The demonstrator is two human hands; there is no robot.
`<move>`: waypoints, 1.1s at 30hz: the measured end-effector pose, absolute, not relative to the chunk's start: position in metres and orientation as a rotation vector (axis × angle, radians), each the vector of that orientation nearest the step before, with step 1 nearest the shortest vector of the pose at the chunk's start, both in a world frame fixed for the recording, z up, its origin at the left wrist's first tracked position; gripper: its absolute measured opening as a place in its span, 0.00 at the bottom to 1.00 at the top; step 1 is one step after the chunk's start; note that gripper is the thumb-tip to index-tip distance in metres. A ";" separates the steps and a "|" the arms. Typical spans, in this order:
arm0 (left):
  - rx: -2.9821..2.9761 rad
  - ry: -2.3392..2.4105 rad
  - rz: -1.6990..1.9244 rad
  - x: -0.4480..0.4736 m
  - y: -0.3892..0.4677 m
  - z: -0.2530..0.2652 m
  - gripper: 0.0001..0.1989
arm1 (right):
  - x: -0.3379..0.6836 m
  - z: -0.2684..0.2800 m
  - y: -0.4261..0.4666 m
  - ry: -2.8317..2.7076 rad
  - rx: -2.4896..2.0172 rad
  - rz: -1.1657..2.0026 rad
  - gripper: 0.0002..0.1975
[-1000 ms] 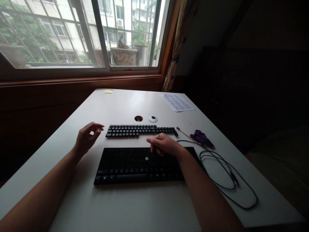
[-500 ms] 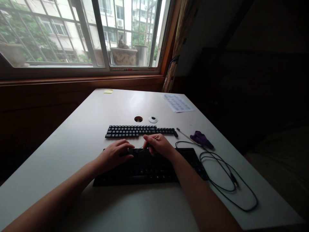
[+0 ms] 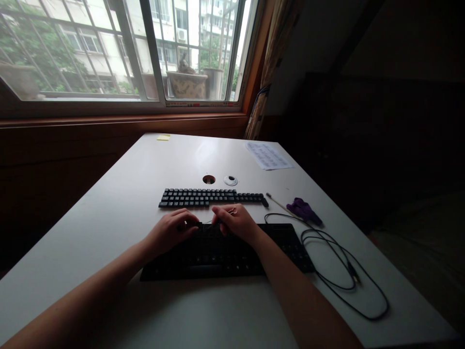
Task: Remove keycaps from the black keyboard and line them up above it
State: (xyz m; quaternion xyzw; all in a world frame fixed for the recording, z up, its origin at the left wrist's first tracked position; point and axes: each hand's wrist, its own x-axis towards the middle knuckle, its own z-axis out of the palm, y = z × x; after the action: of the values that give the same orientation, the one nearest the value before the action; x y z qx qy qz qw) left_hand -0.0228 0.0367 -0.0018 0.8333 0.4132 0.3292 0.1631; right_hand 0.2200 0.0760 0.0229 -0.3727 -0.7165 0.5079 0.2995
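Note:
A black keyboard (image 3: 232,266) lies on the white table, partly hidden under my hands and forearms. Over its back left part, my left hand (image 3: 172,228) is closed, thumb and index finger pinched at a small black keycap (image 3: 199,225). My right hand (image 3: 234,222) is wrapped round a thin metal wire tool with a looped end (image 3: 233,210); its tip points left towards the keycap. Just behind the keyboard, loose black keycaps (image 3: 198,198) are lined up in rows.
To the right lie a brush (image 3: 278,204), a purple cloth or glove (image 3: 304,211) and the keyboard's coiled cable (image 3: 363,310). Farther back are a table hole (image 3: 209,180), a round cover (image 3: 230,180), printed sheets (image 3: 269,156) and a yellow sticky note (image 3: 163,137).
The fingers of my left hand have closed into a pinch at the keycap. My right hand, with the wire tool, has shifted slightly left.

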 end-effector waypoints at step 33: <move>2.118 1.160 0.976 -0.027 0.040 -0.004 0.07 | 0.208 0.005 0.070 -2.397 -0.743 0.330 0.11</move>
State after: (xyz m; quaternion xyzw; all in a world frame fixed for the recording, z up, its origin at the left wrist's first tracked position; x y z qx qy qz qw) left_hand -0.0266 0.0403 -0.0044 0.7839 0.4296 0.3612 0.2654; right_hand 0.2082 0.0701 0.0049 -0.2799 -0.9032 0.1242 0.3006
